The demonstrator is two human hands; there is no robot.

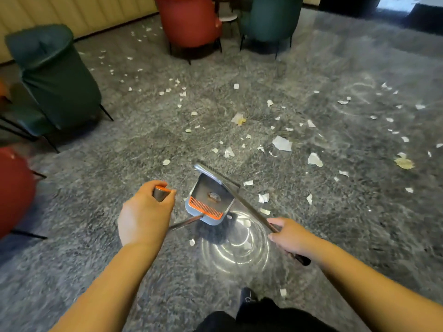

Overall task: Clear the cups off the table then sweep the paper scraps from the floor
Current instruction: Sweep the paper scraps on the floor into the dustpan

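Observation:
My left hand (146,212) grips the top of the dustpan's long handle. The grey dustpan (211,195), with its orange comb edge, stands on the floor just right of that hand. My right hand (288,236) holds the broom handle (249,207). The broom head (215,174) lies across the far edge of the dustpan. Several white paper scraps (282,143) lie scattered on the grey floor ahead and to the right, with more far left near the chairs. No cups are in view.
A dark green chair (57,77) stands at the left and part of a red chair (14,190) at the left edge. A red chair (189,22) and a green chair (271,17) stand at the back. My foot (248,295) is below.

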